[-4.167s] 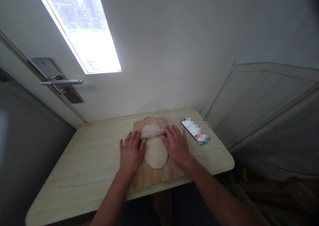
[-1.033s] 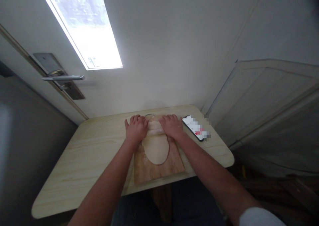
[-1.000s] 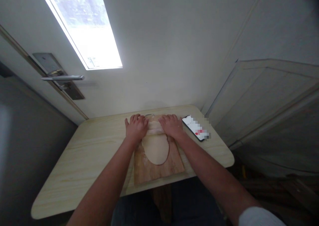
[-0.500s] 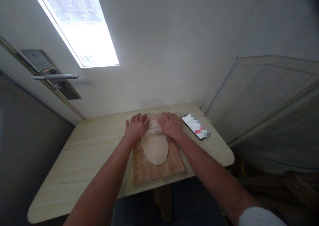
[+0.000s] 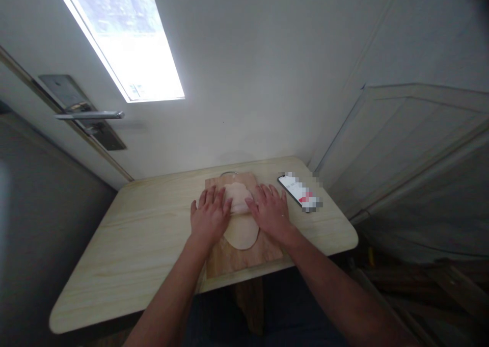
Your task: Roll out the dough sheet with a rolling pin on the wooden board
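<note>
A flattened, pale sheet of dough (image 5: 241,233) lies on a wooden board (image 5: 244,261), its rounded near end showing below my hands. Across the dough runs a pale band that looks like a rolling pin (image 5: 240,207), its ends hidden under my palms. My left hand (image 5: 210,213) rests over the left end, palm down, fingers stretched forward and apart. Over the right end lies my right hand (image 5: 270,209), also flat with its fingers spread. Both thumbs point inward over the band.
A phone (image 5: 296,191) with a lit, partly blurred screen lies to the right of the board. The light wooden table (image 5: 148,235) stands against a white door with a metal handle (image 5: 89,115). A metal loop (image 5: 229,173) shows at the board's far edge.
Both hands have drawn back toward me with the pale rolling pin, and the dough's far end is now uncovered. The view has shifted slightly.
</note>
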Demonstrator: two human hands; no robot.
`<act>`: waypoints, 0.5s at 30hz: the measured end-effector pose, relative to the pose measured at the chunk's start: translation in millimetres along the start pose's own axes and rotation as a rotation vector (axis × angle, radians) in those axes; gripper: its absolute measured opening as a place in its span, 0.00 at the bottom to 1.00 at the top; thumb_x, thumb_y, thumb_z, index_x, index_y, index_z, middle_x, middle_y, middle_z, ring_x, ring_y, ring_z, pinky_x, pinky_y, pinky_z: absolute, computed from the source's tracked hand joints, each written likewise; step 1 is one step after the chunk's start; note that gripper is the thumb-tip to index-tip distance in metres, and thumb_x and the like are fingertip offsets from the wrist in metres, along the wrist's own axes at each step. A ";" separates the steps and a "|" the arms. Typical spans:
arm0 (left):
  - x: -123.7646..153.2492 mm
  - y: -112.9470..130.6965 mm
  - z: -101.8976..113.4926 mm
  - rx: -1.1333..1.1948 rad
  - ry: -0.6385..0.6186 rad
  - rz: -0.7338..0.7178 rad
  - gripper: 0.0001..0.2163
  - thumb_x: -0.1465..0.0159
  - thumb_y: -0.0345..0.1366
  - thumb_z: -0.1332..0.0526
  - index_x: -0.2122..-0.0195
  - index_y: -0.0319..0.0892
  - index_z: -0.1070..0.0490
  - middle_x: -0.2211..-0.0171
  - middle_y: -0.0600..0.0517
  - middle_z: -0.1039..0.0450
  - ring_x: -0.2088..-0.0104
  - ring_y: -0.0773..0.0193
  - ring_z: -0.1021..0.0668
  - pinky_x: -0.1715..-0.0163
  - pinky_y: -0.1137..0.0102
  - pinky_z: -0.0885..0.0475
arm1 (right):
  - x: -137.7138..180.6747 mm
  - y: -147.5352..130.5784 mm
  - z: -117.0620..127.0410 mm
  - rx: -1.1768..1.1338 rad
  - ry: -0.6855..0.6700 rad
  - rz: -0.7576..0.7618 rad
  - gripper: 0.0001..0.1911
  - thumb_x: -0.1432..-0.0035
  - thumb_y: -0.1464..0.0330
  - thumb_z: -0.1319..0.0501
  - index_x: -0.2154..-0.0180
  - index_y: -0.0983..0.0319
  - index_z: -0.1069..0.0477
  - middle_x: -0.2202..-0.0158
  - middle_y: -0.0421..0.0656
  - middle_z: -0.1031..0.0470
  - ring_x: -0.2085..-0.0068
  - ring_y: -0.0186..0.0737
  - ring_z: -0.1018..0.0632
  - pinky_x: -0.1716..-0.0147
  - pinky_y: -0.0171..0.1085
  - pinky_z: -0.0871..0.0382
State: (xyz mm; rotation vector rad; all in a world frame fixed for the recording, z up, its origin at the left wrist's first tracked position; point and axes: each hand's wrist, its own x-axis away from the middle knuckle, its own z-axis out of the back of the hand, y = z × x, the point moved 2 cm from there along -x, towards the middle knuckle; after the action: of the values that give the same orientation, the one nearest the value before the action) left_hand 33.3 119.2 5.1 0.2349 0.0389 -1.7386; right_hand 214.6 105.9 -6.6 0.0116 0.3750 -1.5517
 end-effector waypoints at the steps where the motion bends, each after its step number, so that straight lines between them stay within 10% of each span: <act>1: 5.1 0.7 -0.2 -0.004 0.003 -0.009 0.27 0.27 0.51 0.60 0.32 0.48 0.40 0.29 0.46 0.43 0.31 0.47 0.39 0.36 0.44 0.40 | 4.8 0.4 0.2 -0.003 -0.004 0.000 0.29 0.28 0.51 0.55 0.36 0.59 0.36 0.34 0.51 0.33 0.34 0.59 0.38 0.35 0.62 0.54; 15: 64.2 7.9 -0.8 0.004 0.014 -0.026 0.29 0.27 0.50 0.59 0.29 0.46 0.45 0.30 0.45 0.42 0.29 0.51 0.41 0.32 0.44 0.48 | 47.2 8.2 3.2 -0.017 -0.027 0.020 0.33 0.28 0.50 0.56 0.35 0.63 0.38 0.31 0.54 0.39 0.29 0.55 0.44 0.33 0.64 0.60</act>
State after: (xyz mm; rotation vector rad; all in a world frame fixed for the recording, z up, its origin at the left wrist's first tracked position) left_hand 30.8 55.6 -6.3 0.2506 0.0485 -1.7633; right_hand 222.1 59.6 -16.9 -0.0184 0.3659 -1.5271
